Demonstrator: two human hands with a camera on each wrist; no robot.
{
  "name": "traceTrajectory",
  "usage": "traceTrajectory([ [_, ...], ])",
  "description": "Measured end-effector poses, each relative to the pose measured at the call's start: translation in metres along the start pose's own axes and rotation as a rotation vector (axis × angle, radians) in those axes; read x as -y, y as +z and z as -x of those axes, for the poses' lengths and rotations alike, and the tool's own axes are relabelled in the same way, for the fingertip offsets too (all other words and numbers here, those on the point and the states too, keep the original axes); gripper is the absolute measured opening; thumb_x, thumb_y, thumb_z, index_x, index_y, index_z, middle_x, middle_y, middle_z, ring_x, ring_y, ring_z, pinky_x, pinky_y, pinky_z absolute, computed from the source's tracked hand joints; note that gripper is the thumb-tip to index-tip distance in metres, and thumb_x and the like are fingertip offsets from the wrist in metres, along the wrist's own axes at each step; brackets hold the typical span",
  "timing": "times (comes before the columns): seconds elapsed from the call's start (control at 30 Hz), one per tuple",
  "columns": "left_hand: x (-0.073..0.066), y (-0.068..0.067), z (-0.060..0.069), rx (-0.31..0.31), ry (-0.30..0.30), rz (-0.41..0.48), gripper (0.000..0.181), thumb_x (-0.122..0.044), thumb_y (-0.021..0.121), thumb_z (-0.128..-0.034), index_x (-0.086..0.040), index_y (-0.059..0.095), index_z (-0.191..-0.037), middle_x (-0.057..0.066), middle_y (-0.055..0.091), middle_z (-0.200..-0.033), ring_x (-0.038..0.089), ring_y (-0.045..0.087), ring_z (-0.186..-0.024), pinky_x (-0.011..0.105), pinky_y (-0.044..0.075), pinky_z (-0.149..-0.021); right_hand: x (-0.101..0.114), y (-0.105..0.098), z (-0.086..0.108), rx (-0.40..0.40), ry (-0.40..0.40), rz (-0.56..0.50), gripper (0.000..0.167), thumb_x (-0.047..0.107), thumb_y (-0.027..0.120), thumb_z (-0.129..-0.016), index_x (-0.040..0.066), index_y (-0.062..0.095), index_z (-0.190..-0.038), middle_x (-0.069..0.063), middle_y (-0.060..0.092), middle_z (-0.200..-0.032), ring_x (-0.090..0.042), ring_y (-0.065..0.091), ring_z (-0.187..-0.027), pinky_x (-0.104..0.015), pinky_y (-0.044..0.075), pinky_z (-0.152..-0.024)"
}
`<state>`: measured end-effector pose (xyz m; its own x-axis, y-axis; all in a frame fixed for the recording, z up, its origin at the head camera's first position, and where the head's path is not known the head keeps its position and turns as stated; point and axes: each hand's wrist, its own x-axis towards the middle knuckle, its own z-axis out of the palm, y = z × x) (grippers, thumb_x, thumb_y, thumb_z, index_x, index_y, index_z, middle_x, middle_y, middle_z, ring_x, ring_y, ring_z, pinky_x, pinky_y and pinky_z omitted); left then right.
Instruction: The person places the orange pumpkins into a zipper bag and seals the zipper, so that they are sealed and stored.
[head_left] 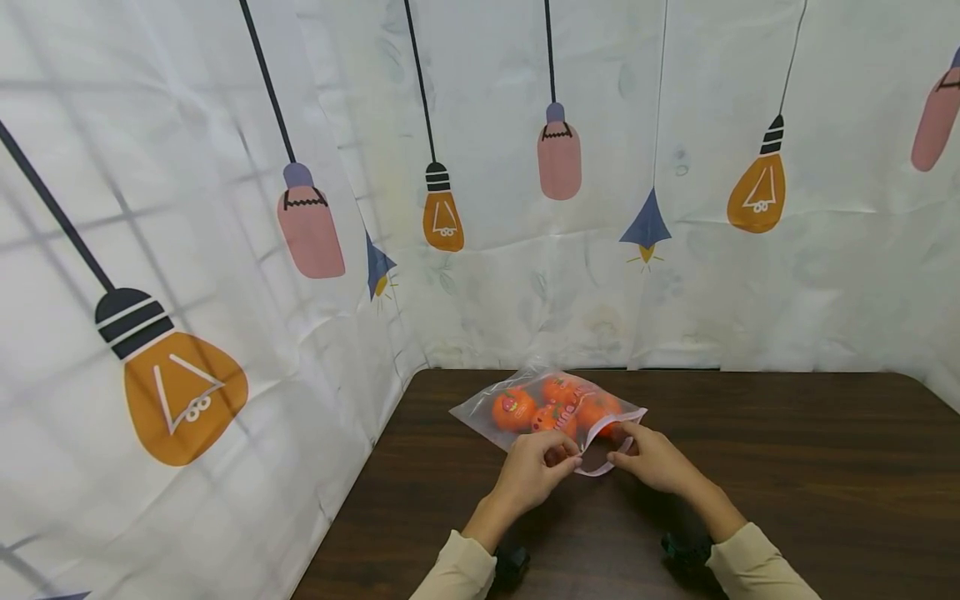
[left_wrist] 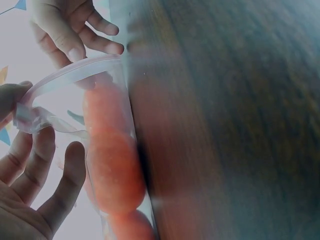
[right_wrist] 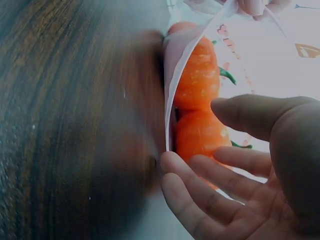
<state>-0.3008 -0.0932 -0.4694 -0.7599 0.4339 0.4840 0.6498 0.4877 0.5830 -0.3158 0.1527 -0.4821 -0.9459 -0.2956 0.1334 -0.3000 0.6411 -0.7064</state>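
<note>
Behind the work and down its left side hangs white cloth (head_left: 510, 292) printed with orange bulbs and pink lamps, reaching to a dark brown wood-grain table (head_left: 787, 467). On the tabletop, left of its middle and close to the far edge, lies a clear plastic bag (head_left: 480, 410) with red print, mouth agape toward the person.

That mouth looks the weak point. Tipped downward, it would probably let round contents roll out across the table. Thin film might also stretch or split if the two hands pulled hard against each other. Should the left pinch slip, the mouth could sag and fold inward.

Left hand (head_left: 528, 471): thumb and fingertips pinch one corner of the bag's mouth; other fingers stand apart. Right hand (head_left: 660, 458): fingers spread and loosely bent, tips at the opposite part of the mouth, thumb well away from them, nothing gripped.

Inside the bag: at least four orange, ribbed, pumpkin-like pieces (right_wrist: 202, 135), bunched and touching; green stems on some. Exact count uncertain through the film. Material cannot be told.

Smallest, the pale pink strip (left_wrist: 75, 72) edging the mouth, bowed into a loop.
</note>
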Motion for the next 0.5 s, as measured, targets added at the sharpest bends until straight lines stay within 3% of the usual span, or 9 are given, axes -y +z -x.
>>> traceTrajectory([
  [0.17,0.000,0.001,0.000,0.004,0.001,0.002,0.004,-0.017,0.079,-0.0901,-0.015,0.075,-0.092,-0.005,0.070,-0.079,-0.005,0.052,-0.067,0.013,0.046,-0.062,-0.004,-0.001,0.001,0.025,-0.049,-0.033,0.049,0.023,0.074,-0.093,-0.003,0.059,-0.132,-0.019,0.069,-0.117,-0.015,0.061,-0.081,-0.028,0.048,-0.063],
  [0.5,-0.003,0.003,0.000,0.025,-0.002,-0.039,0.006,-0.021,0.079,-0.0896,-0.019,0.074,-0.092,-0.007,0.066,-0.075,-0.005,0.050,-0.066,0.012,0.045,-0.062,-0.006,-0.011,0.002,0.068,-0.068,-0.039,0.051,0.026,0.072,-0.094,-0.001,0.057,-0.135,-0.008,0.066,-0.095,-0.016,0.056,-0.073,-0.029,0.045,-0.059],
])
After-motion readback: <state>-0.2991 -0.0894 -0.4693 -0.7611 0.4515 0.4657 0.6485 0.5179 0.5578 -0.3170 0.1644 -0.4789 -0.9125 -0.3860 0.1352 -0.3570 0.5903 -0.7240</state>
